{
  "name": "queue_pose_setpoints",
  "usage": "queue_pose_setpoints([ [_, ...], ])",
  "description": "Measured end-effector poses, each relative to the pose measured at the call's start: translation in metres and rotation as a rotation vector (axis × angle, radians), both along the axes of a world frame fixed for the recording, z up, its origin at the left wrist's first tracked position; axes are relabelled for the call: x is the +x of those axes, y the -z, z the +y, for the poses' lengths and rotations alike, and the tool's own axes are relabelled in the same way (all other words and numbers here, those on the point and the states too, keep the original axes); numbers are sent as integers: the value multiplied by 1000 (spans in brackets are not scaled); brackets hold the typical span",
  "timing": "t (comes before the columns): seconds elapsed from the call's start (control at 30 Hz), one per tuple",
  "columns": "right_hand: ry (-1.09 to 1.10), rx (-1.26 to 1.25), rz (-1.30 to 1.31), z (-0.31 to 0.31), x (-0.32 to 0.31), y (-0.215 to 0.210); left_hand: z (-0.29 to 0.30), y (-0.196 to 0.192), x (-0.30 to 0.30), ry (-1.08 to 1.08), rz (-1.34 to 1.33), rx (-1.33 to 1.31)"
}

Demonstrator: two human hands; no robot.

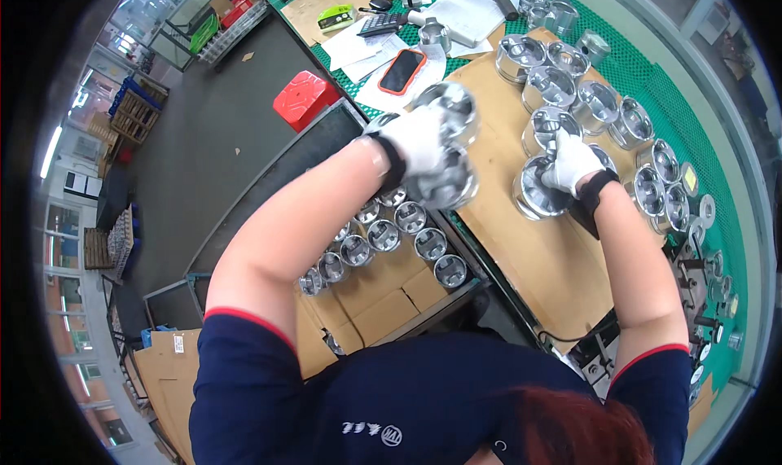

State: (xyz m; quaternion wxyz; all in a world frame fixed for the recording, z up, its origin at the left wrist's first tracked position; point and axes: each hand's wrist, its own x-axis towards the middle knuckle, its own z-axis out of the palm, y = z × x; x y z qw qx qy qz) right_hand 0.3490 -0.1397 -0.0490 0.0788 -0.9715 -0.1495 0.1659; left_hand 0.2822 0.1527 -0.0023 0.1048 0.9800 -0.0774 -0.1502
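My left hand (417, 143), in a white glove, is closed around shiny metal pistons. One piston (456, 107) sits at its upper side and another (446, 184) at its lower side, both smeared by motion, above the cardboard's left edge. On the brown cardboard sheet (505, 245), my gloved right hand (573, 165) has its fingers hooked into a piston (538, 195). A second piston (544, 129) touches its fingertips; whether that one is gripped too, I cannot tell. Several more pistons (597, 103) stand just beyond and to the right of this hand.
Left of the bench, a cardboard-lined cart (379, 302) carries rows of pistons (383, 235). Papers, a calculator (383, 25) and an orange-edged phone (402, 72) lie at the far end. A red stool (304, 98) stands beyond the cart. Metal fixtures (692, 274) line the right side.
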Motion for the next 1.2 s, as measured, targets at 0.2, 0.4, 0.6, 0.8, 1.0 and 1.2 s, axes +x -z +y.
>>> queue_pose_setpoints([
  [0.2, 4, 37, -44, -9, 8, 25, -55, 44, 121, 213, 105, 183],
  [0.4, -103, 95, -115, -7, 12, 27, -19, 23, 89, 204, -271, -207],
  [0.6, -103, 361, 8, -10, -22, -26, 115, 40, -87, -41, -363, -356],
  [0.8, -26, 831, 1, 32, -161, -61, 258, 195, -349, -694, 231, 115],
  [1.0, -368, 586, 461, 174, -236, 45, 293, 278, -394, -859, 418, 74],
  [1.2, -619, 168, 456, 287, -251, 182, 344, 345, -361, -787, 508, 277],
])
